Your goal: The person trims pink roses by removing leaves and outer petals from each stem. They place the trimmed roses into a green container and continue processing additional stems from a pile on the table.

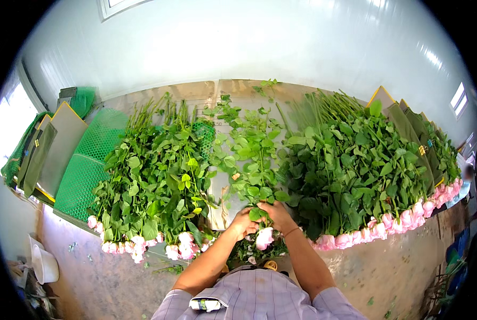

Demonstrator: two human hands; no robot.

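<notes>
Just in front of my body, a pink rose (264, 239) points its bloom towards me, and its leafy stem (261, 160) runs away up the table. My left hand (244, 224) is closed around the stem just behind the bloom. From the other side my right hand (278, 217) grips the same stem, its thumb among the upper leaves; the fingertips of both hands are partly hidden by foliage. Left of my hands lies a pile of pink roses (154, 172), blooms over the near edge. A larger rose pile (350, 172) lies on the right.
Green plastic mesh (82, 176) covers the table's left part, beside grey boards with yellow edges (64, 144). More boards (381, 97) stand behind the right pile. Cut leaves (256, 250) lie below my hands. A white bucket (45, 264) stands lower left. At far right, a person (464, 184) is partly visible.
</notes>
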